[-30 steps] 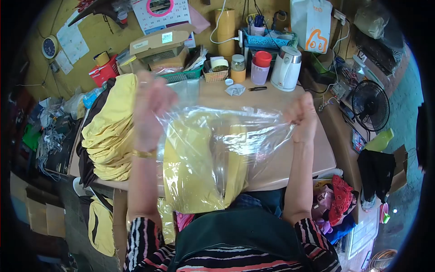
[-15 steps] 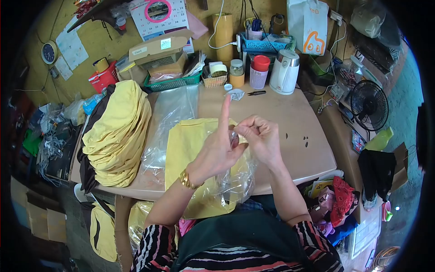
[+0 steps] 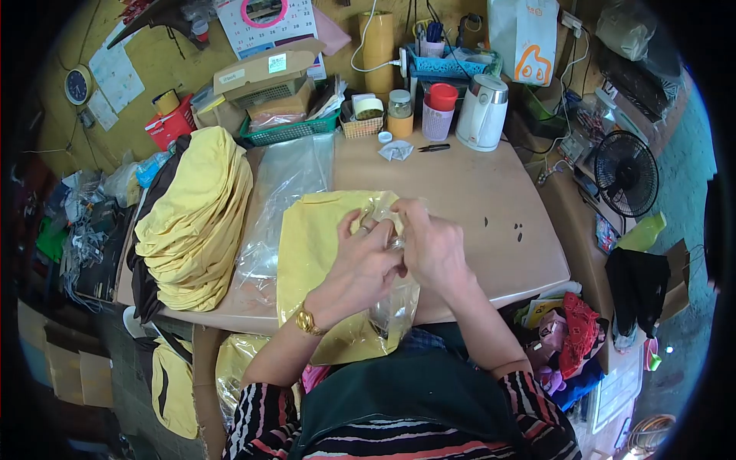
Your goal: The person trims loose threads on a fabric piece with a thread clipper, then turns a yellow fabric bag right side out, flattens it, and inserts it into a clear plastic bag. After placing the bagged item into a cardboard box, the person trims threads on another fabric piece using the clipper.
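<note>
A folded yellow cloth piece (image 3: 307, 230) lies at the table's front edge, its lower end hanging toward my apron. Crinkled clear plastic bag (image 3: 395, 307) covers its right part; whether the cloth is inside cannot be made out. My left hand (image 3: 360, 264), with a gold watch at the wrist, has bent fingers closed on the bunched plastic above the cloth. Right beside it, my right hand (image 3: 435, 244) pinches the same plastic, fingers curled. The fingertips of both hands are partly hidden.
A tall stack of yellow cloth pieces (image 3: 192, 222) stands at left. Flat clear plastic bags (image 3: 287, 192) lie beside it. Toward the back are small snips (image 3: 434, 147), a white kettle (image 3: 482, 113), a pink cup (image 3: 438, 123) and a green basket (image 3: 291, 132). A black fan (image 3: 626, 173) stands right.
My left index finger, pointing up before, is now bent down to the plastic. My hands stay close together, with the right hand turned over more and the plastic bunched between them.
</note>
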`<state>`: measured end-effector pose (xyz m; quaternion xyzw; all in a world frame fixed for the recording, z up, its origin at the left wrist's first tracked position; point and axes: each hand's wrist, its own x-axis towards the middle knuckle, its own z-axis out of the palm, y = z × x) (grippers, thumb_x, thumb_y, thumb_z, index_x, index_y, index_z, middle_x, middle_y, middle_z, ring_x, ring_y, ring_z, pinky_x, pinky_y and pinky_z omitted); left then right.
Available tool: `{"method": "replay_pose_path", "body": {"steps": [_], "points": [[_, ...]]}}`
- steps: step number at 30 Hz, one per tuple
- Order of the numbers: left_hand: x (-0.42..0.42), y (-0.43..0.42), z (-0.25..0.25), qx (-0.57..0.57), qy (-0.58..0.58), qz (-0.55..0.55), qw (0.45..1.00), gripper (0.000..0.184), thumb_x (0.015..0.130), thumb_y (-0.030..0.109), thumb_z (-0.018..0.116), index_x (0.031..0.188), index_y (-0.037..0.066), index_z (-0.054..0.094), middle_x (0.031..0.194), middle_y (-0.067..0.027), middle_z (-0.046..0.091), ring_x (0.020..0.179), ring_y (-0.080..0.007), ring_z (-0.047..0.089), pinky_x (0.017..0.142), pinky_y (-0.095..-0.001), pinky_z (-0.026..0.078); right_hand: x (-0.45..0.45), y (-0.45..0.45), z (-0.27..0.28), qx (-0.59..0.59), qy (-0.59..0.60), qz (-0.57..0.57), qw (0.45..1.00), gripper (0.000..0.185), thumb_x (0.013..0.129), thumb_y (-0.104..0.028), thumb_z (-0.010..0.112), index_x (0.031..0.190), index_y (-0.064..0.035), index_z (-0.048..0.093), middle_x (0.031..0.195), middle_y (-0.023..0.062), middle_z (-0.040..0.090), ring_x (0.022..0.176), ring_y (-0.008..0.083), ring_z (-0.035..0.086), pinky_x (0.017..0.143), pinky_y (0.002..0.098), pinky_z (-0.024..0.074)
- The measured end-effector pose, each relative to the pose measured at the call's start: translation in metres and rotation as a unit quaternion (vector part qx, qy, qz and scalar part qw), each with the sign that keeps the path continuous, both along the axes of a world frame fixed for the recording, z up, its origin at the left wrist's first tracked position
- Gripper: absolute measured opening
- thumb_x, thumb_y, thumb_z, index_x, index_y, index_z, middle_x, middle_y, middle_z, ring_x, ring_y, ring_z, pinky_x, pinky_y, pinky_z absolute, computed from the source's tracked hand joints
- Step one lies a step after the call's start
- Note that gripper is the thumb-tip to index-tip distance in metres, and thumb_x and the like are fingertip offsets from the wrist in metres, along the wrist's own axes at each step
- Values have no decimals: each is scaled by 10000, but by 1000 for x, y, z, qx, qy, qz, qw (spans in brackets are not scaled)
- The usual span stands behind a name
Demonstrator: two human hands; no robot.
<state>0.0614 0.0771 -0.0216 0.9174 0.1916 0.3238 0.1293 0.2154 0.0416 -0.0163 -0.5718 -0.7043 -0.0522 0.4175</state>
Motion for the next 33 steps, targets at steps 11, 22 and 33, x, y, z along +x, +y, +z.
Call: {"method": "replay_pose_path", "body": {"steps": [11,22,33], "points": [[13,11,-29,187,-71,166,966,271,717,90,687,979,160,697,893,-13,534,873,-191,540,1024,-511,269,23,24,-21,-234,270,197,913,577,1010,-532,312,1222,-28,497,872,194,616,878,300,619,806,379,464],[20,7,-25,187,-141,182,955,173,671,107,749,775,134,614,1047,-60,551,1034,-273,515,1039,-486,249,30,18,-13,-218,398,224,863,586,955,-343,596,1359,-2,344,740,46,598,685,111,589,627,252,479],[-20,-7,-17,-231,-236,13,944,128,839,112,682,798,41,584,1186,-127,484,1192,-289,422,1031,-407,295,68,20,-40,-123,712,233,651,436,853,-14,664,1231,-20,446,775,75,630,632,169,617,634,269,521]]}}
